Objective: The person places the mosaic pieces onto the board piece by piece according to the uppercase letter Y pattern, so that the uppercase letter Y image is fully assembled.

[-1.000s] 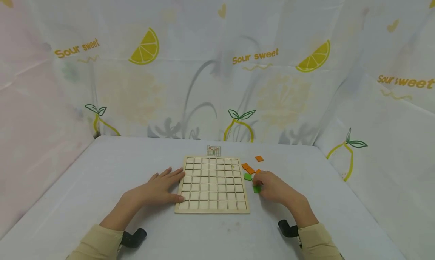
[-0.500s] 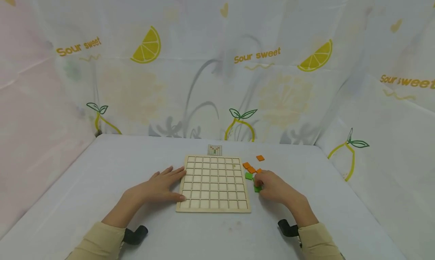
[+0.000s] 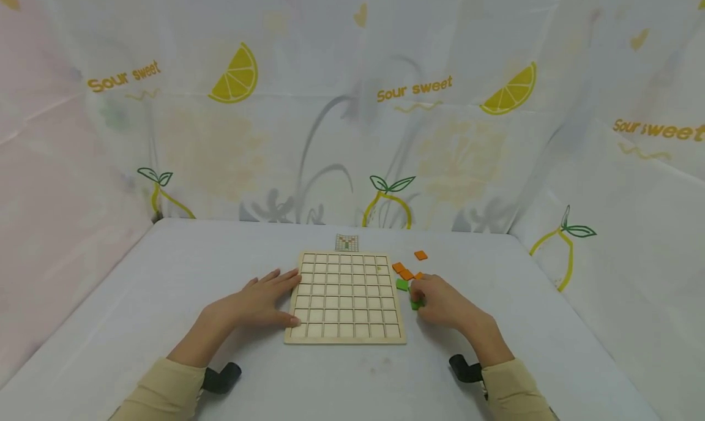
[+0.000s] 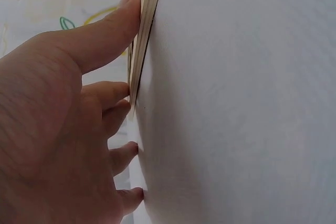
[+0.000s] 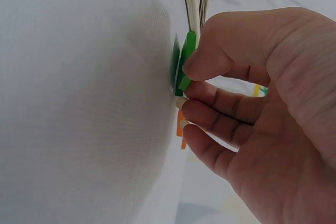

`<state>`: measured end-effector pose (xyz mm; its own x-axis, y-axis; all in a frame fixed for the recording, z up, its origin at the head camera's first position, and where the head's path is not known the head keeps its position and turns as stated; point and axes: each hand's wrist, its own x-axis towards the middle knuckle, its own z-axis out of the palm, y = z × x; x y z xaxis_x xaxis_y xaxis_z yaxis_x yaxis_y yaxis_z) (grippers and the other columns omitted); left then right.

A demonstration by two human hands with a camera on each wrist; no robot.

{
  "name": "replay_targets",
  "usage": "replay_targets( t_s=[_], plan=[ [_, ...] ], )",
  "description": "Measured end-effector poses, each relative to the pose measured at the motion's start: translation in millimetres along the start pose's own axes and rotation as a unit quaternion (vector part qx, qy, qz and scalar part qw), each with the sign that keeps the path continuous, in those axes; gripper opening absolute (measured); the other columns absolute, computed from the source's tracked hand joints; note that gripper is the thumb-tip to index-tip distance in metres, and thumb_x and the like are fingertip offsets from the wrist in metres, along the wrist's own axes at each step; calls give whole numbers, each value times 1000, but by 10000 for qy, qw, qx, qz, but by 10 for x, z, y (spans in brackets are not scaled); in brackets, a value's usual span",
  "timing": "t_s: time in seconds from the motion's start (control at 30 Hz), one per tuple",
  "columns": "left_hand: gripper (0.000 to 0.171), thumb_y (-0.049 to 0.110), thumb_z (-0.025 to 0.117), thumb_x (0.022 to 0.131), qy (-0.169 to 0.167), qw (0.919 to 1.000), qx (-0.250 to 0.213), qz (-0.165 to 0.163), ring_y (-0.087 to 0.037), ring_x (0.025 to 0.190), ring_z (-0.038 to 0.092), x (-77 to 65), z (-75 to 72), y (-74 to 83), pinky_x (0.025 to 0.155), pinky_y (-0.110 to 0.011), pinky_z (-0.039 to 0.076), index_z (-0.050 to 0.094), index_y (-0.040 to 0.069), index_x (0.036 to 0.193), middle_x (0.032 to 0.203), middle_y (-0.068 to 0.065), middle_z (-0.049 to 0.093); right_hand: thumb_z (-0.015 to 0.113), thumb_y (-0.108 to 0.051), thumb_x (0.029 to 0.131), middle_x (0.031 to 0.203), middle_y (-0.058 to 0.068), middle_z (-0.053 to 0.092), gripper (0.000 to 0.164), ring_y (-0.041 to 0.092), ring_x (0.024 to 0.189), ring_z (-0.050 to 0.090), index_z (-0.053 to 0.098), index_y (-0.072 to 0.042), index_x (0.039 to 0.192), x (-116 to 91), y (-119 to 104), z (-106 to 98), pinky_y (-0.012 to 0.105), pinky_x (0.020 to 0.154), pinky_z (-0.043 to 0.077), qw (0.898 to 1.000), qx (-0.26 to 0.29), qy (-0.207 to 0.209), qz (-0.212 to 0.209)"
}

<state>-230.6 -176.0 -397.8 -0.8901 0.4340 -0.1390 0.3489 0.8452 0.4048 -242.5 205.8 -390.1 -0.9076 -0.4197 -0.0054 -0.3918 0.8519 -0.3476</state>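
A pale wooden grid board (image 3: 346, 341) lies flat on the white table. My left hand (image 3: 250, 308) is spread at its left side, thumb and fingertips at the edge; the left wrist view shows the thumb (image 4: 113, 38) against the board's side (image 4: 146, 30). My right hand (image 3: 443, 301) is low over loose square tiles just right of the board. In the right wrist view its thumb and index finger pinch a green tile (image 5: 185, 80), the other fingers loosely bent. Another green tile (image 3: 402, 284) lies nearby, left of that hand.
Several orange tiles lie beyond the right hand, including one orange tile (image 3: 421, 255) farthest back. A small card with a coloured grid pattern (image 3: 347, 243) lies behind the board. Fabric walls with lemon prints (image 3: 352, 164) enclose the table's back and sides.
My right fingers have closed in slightly on the green tile, which shows less in the head view. My left hand and the board stay in place; the head view shifts slightly.
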Motion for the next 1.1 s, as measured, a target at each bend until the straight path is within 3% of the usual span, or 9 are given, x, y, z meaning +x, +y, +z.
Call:
replay_targets(
  t_s=[0.33, 0.83, 1.1],
  plan=[
    [94, 52, 74, 82, -48, 10000, -86, 17, -48, 151, 17, 16, 2, -2, 113, -76, 13, 34, 9, 155, 165, -11, 26, 62, 8, 72, 84, -4, 55, 26, 15, 82, 46, 62, -17, 81, 37, 1, -3, 31, 74, 43, 9995, -210, 233, -1],
    [94, 52, 75, 81, -84, 9998, -151, 73, -46, 152, 18, 50, 13, -40, 113, -76, 12, 36, 8, 154, 165, -9, 27, 63, 5, 73, 81, -4, 51, 22, 13, 80, 44, 60, -15, 81, 82, -40, 2, 26, 72, 40, 9927, -192, 906, -778],
    [95, 53, 75, 80, -54, 9998, -169, 116, -46, 151, 19, 38, 5, -42, 112, -77, 12, 36, 7, 153, 164, -10, 28, 64, 3, 75, 82, -4, 51, 19, 12, 80, 44, 61, -14, 84, 110, -85, 12, 25, 71, 39, 9919, -45, 912, -880]
  ],
)
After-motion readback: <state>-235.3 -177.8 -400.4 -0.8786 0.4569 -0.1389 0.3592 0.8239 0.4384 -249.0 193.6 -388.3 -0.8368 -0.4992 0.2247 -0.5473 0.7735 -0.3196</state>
